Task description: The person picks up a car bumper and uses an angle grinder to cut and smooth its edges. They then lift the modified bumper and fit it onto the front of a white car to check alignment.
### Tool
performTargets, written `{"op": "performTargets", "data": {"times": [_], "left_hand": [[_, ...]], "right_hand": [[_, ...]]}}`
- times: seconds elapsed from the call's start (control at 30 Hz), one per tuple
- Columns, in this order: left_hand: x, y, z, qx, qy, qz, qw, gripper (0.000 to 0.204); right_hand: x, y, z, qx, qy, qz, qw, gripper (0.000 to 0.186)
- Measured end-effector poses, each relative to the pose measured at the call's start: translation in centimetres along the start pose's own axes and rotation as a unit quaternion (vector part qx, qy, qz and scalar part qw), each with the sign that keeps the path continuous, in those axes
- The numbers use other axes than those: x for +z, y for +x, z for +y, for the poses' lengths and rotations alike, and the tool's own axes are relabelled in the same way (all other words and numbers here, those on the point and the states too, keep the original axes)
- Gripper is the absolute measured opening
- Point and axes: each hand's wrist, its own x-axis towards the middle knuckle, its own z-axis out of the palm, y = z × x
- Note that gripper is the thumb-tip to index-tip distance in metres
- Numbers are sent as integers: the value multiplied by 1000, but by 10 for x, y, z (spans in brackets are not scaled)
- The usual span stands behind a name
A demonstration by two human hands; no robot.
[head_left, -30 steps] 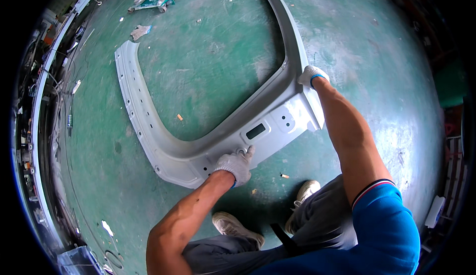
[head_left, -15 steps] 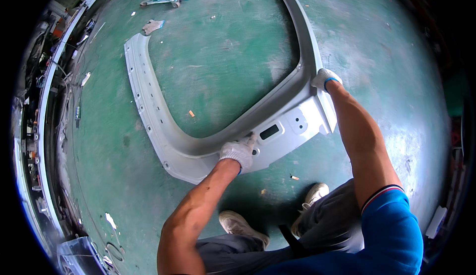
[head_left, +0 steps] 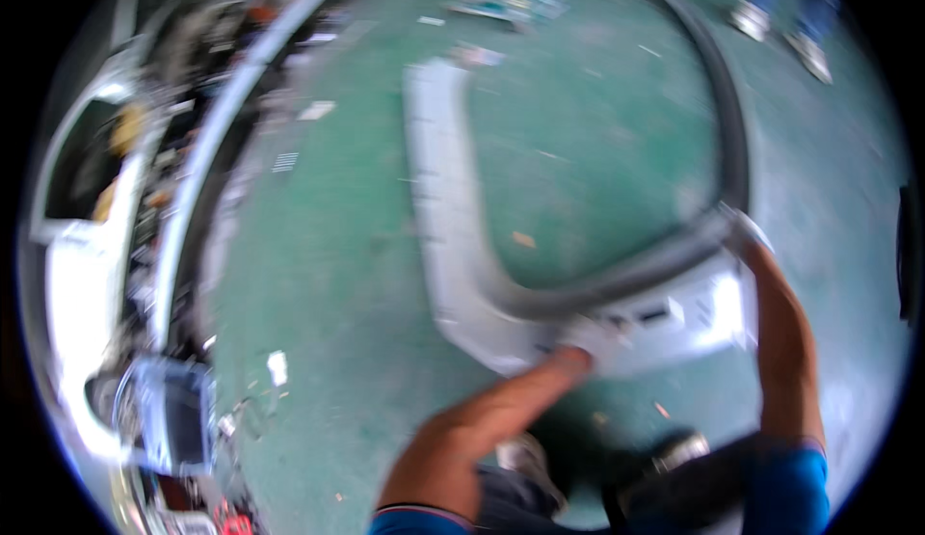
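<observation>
A large U-shaped grey sheet-metal car body panel (head_left: 458, 236) spans the middle of the view, a row of small holes down its left limb. My left hand (head_left: 599, 340), in a white knitted glove, grips the panel's lower band beside a dark rectangular slot. Motion blur smears its separate fingers. At the lower right bend, where the dark curved limb rises, my gloved right hand (head_left: 744, 229) is closed on the panel's edge. The panel's lower band hangs in front of my shoes. Whether its far ends touch the floor, I cannot tell.
Another person's shoes (head_left: 811, 57) and blue trouser legs stand at the far right. A green-and-white bundle (head_left: 511, 1) lies on the green floor beyond the panel. Along the left runs a long pale rail (head_left: 207, 140) with cluttered parts, and a dark-paned frame (head_left: 183, 417) nearer.
The view has swung left and blurred, so the panel and both hands appear farther right. Both hands keep their places on the panel. Another person's legs now show more fully.
</observation>
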Motion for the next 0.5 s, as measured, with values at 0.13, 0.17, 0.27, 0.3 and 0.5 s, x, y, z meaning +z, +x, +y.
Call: {"op": "performTargets", "data": {"times": [0.13, 0.17, 0.27, 0.3, 0.5], "left_hand": [[2, 5, 6, -10, 131, -24, 991, 57], [2, 2, 6, -28, 118, -57, 991, 65], [19, 0, 1, -26, 113, -51, 992, 64], [19, 4, 2, -20, 112, -44, 993, 63], [11, 18, 8, -19, 109, -34, 993, 58]], "right_hand": [[39, 20, 31, 105, -144, -33, 983, 67], [40, 19, 14, 145, -161, -56, 975, 57], [45, 9, -6, 199, -73, -31, 977, 33], [40, 11, -3, 204, -70, -30, 976, 33], [30, 23, 11, 222, -52, -34, 973, 28]]}}
